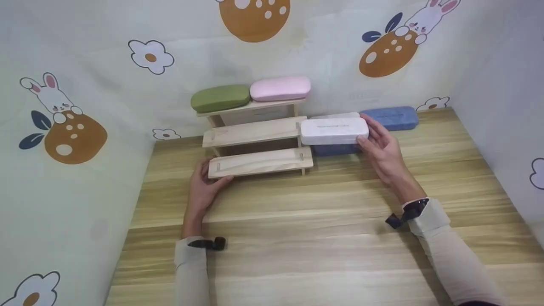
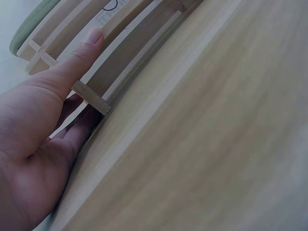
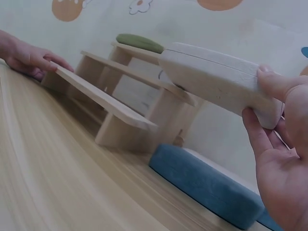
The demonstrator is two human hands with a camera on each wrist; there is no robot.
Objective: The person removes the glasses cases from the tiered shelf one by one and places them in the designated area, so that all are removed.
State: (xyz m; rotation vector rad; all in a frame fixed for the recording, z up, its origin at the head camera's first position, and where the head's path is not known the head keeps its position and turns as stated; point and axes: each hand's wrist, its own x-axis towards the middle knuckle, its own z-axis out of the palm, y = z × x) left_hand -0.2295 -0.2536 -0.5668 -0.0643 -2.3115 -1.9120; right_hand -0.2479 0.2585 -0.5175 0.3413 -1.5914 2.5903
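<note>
My right hand (image 1: pixel 384 155) pinches the right end of a white glasses case (image 1: pixel 334 131), thumb on one side and fingers on the other. In the right wrist view the case hangs above the table at the right end of a three-tier wooden stand (image 3: pixel 127 115). My left hand (image 1: pixel 202 187) grips the left end of the lowest shelf (image 1: pixel 261 162), its thumb along the front edge. On the top shelf sit a green glasses case (image 1: pixel 221 98) and a pink one (image 1: pixel 280 88). The middle and lowest shelves are bare.
Below the held case, a blue glasses case (image 3: pixel 204 185) lies on the table right of the stand, partly hidden from the head view. Another blue case (image 1: pixel 393 118) lies farther right by the patterned back wall (image 1: pixel 331 63). A side wall (image 1: pixel 501 85) bounds the right.
</note>
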